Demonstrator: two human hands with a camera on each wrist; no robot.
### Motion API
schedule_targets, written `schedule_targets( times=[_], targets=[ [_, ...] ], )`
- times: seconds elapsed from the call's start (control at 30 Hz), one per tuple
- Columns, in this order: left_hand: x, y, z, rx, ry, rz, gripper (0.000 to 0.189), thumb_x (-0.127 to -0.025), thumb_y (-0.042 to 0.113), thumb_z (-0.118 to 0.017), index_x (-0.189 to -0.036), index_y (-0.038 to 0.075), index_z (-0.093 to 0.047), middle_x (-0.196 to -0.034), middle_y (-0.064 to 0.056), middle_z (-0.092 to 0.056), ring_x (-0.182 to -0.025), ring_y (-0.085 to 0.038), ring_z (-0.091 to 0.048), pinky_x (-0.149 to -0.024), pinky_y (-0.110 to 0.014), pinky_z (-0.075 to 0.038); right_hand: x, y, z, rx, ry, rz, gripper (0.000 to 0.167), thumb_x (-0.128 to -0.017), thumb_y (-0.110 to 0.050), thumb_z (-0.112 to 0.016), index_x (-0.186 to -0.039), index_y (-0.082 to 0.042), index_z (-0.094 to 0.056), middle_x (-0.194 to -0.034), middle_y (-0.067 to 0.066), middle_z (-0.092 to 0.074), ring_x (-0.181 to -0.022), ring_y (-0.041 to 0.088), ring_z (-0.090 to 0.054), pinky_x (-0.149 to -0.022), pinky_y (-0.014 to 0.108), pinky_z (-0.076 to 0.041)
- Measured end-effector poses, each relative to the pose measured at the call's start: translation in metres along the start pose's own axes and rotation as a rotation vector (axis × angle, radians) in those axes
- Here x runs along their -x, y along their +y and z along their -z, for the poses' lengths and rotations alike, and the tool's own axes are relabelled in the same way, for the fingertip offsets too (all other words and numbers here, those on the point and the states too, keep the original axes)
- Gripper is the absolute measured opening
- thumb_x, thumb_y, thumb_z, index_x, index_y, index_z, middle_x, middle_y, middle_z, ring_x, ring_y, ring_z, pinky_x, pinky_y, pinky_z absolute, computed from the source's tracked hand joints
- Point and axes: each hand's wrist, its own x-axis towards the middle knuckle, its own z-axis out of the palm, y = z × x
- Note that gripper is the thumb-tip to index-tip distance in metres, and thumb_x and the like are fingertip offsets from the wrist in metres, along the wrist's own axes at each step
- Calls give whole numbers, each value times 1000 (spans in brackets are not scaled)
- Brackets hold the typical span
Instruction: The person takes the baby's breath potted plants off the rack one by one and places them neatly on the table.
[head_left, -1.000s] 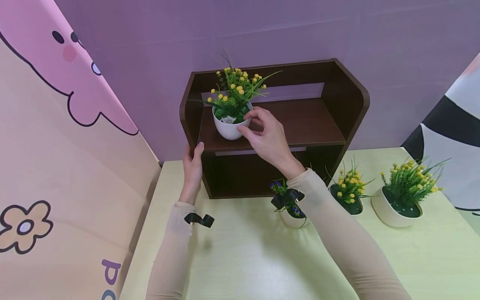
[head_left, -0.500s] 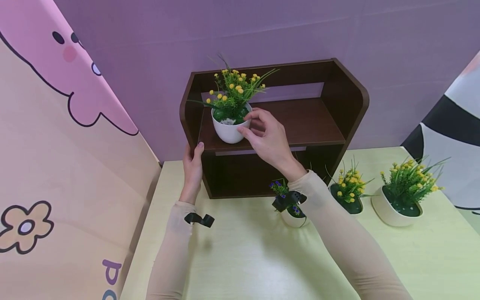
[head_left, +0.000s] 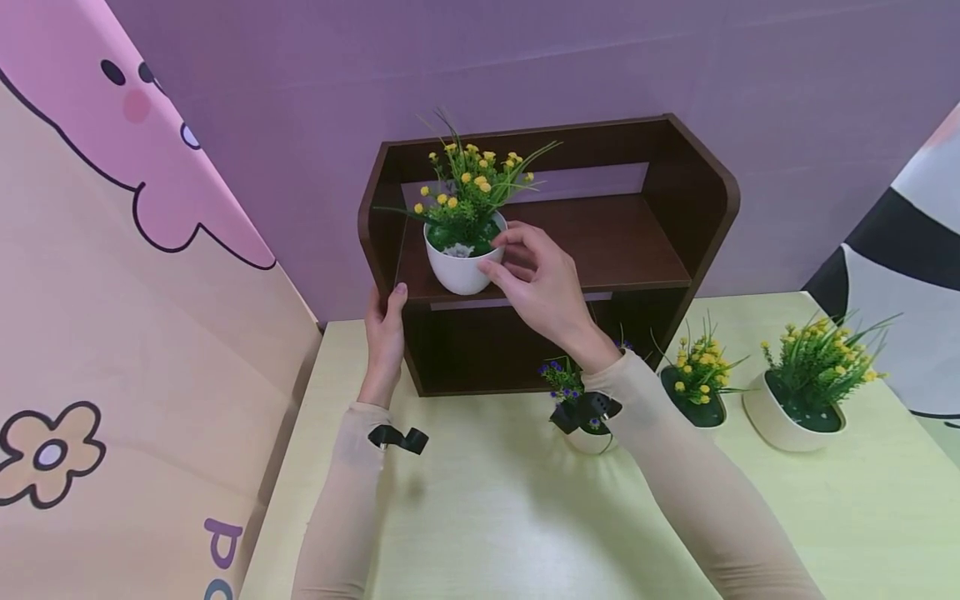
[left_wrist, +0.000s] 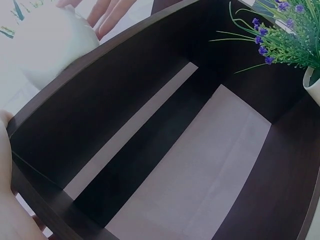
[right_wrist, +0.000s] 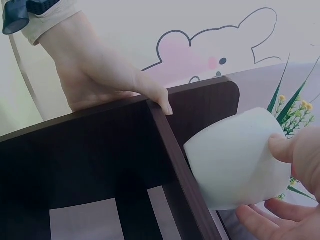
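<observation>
A white flowerpot (head_left: 465, 271) with yellow artificial flowers is at the front left of the upper level of a dark brown shelf (head_left: 600, 237). My right hand (head_left: 543, 283) pinches the pot's right side, the thumb on its outer wall and a finger at the rim. In the right wrist view, the pot (right_wrist: 235, 160) overlaps the shelf's front edge. Lower down, my left hand (head_left: 385, 333) grips the shelf's left side panel, thumb on the front edge. The right wrist view shows that same left hand (right_wrist: 100, 75) from the other side, its thumb over the panel.
On the pale table (head_left: 480, 517), a small pot of purple flowers (head_left: 588, 442) stands by the shelf's front right, partly behind my right wrist. Two white pots with yellow flowers, one nearer (head_left: 693, 408) and one farther right (head_left: 795, 425), stand beyond. A purple wall (head_left: 525, 67) backs the shelf.
The white flowerpot has come a little forward to the upper level's front edge, my right hand moving with it. My left hand keeps its place on the side panel.
</observation>
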Motion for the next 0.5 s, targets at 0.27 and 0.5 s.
schedule_targets(
  times=[0.27, 0.5],
  targets=[
    [0, 1, -1, -18, -7, 10, 50, -110, 30, -52, -154, 7, -45, -156, -15, -50, -150, -29, -42, -132, -51, -27, 8, 0, 4, -18, -3, -5, 34, -96, -12, -79, -125, 1, -66, -148, 17, -59, -130, 33, -68, -107, 50, -58],
    [-1, -1, 0, -15, -6, 13, 51, -110, 30, -52, -154, 6, -44, -157, -19, -48, -150, -29, -42, -132, -50, -27, 16, -3, 6, -39, -6, -19, 33, -97, -13, -79, -125, -1, -66, -150, 14, -59, -129, 31, -69, -106, 48, -58]
  ],
)
